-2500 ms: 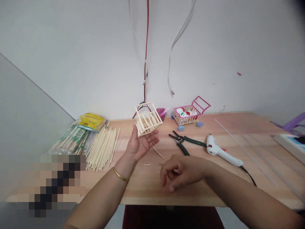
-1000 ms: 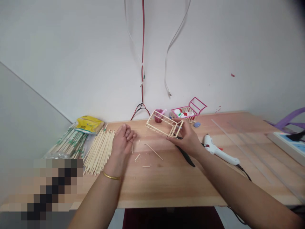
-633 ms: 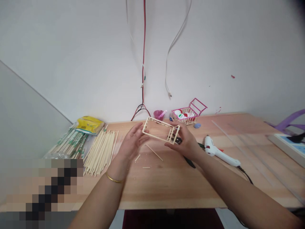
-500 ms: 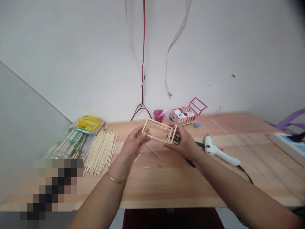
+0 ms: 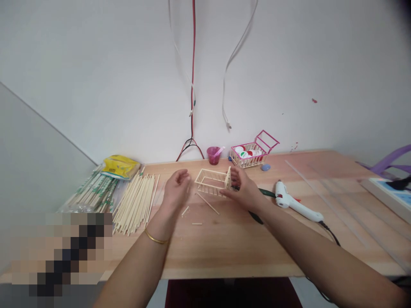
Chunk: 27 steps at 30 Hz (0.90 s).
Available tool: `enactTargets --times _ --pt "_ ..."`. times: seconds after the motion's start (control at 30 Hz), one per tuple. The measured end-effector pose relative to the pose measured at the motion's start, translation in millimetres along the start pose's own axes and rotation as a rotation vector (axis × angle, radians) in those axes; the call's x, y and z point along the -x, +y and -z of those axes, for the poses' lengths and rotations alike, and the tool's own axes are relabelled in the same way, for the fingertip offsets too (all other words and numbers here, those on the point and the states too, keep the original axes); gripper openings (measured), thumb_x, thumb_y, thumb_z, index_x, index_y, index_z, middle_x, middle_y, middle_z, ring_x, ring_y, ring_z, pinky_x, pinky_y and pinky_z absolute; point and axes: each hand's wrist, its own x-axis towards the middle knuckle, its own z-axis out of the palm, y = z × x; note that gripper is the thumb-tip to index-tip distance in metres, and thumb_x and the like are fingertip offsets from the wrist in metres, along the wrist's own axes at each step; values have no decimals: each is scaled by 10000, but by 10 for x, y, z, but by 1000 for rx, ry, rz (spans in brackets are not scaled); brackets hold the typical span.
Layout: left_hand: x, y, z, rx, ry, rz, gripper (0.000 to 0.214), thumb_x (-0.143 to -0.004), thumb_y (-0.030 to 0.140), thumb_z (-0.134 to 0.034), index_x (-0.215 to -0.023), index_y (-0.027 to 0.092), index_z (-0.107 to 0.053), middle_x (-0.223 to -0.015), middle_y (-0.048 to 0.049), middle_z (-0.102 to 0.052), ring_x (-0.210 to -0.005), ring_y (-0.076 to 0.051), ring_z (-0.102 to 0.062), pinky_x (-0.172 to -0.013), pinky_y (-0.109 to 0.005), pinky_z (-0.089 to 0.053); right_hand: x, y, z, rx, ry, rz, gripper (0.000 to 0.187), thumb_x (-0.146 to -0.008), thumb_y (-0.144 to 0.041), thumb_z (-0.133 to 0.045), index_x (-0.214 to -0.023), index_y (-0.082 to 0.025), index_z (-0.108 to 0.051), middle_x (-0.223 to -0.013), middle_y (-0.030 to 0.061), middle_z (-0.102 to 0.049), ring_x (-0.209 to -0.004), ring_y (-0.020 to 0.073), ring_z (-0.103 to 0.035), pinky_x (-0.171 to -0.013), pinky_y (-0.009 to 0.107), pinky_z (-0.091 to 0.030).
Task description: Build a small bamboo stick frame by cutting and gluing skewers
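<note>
A small basket frame of thin wooden sticks [image 5: 212, 176] is in the middle of the table, with slatted sides and a raised end at its right. My right hand [image 5: 245, 190] grips that right end, thumb at the near side and fingers behind it. To the left of the frame, my left hand [image 5: 177, 188] is held a little apart from it, fingers loosely curled and holding nothing. A loose stick [image 5: 208, 203] and a short cut piece [image 5: 197, 223] lie in front of the basket frame. Pliers with dark handles [image 5: 256, 217] are partly hidden behind my right hand.
Loose wooden sticks [image 5: 136, 203] lie at left beside packaged sticks under a yellow packet [image 5: 120, 167]. A purple cup [image 5: 213, 155] and a pink-rimmed stick basket with tubs [image 5: 248, 155] stand by the wall. A white glue gun [image 5: 298, 208] with its cord lies at right, near a power strip [image 5: 387, 199].
My left hand has let go of the basket frame and drawn back left. The frame has been lowered and levelled, its slatted near side now showing, with my right hand still on it.
</note>
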Motion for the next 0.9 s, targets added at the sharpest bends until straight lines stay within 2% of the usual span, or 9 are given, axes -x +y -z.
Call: enactTargets --times 0.1,0.2,0.3,0.4,0.5,0.63,0.73,0.8,0.9 --pt "-41 41 53 9 30 27 224 -715 274 -686 -890 135 -675 -687 -22 -661 -619 -115 -597 -659 -242 -464 -2 79 -34 -38 -60 26 854 -606 -391 -822 -1318 -228 -380 -1302 159 -532 -1229 291 -516 -997 504 -452" --pt "-56 69 83 -3 29 53 249 -728 316 -663 -891 129 -679 -529 29 -570 -476 -84 -494 -535 -208 -413 -2 114 -46 -24 -124 22 927 -594 -363 -827 -1359 -210 -327 -1360 173 -477 -1251 281 -497 -1026 482 -433" --pt "-54 82 86 -14 47 32 272 -712 358 -683 -873 138 -697 -456 65 -475 -436 -73 -431 -534 -214 -426 2 81 -20 37 -159 1 1010 -584 -376 -831 -1409 -209 -274 -1411 180 -420 -1297 295 -447 -1048 496 -406" --pt "-35 105 66 25 27 25 277 -698 382 -696 -843 146 -697 -437 81 -422 -428 -70 -395 -549 -229 -442 8 -15 26 106 -132 30 1038 -589 -413 -825 -1435 -226 -254 -1434 172 -392 -1312 315 -418 -1035 516 -406" --pt "4 144 37 58 -52 26 271 -701 397 -694 -818 153 -687 -448 79 -412 -427 -65 -364 -507 -215 -387 15 -129 68 162 -6 124 906 -660 -439 -778 -1411 -244 -311 -1405 151 -428 -1278 312 -443 -991 503 -436" --pt "106 191 -28 83 -165 42 272 -725 428 -682 -795 165 -665 -483 63 -432 -446 -72 -373 -490 -215 -329 58 -242 101 232 199 326 597 -765 -407 -694 -1286 -241 -457 -1305 131 -500 -1208 292 -479 -932 459 -462" --pt "253 206 -120 90 -238 55 309 -768 437 -660 -948 186 -643 -553 55 -470 -491 -78 -403 -518 -214 -330 154 -321 89 300 251 476 383 -808 -328 -654 -1160 -241 -531 -1124 107 -593 -1067 262 -548 -888 427 -466" --pt "383 206 -197 68 -308 64 374 -780 430 -663 -1074 208 -601 -579 53 -489 -533 -86 -441 -546 -210 -338 244 -385 48 277 172 516 354 -823 -274 -638 -1156 -259 -520 -919 50 -638 -855 208 -601 -785 371 -491" --pt "573 198 -299 104 -523 69 493 -779 426 -675 -1203 229 -519 -639 39 -531 -584 -107 -507 -587 -228 -369 364 -483 -59 176 -134 471 461 -824 -255 -638 -1250 -283 -462 -775 -15 -632 -611 143 -562 -593 282 -479"
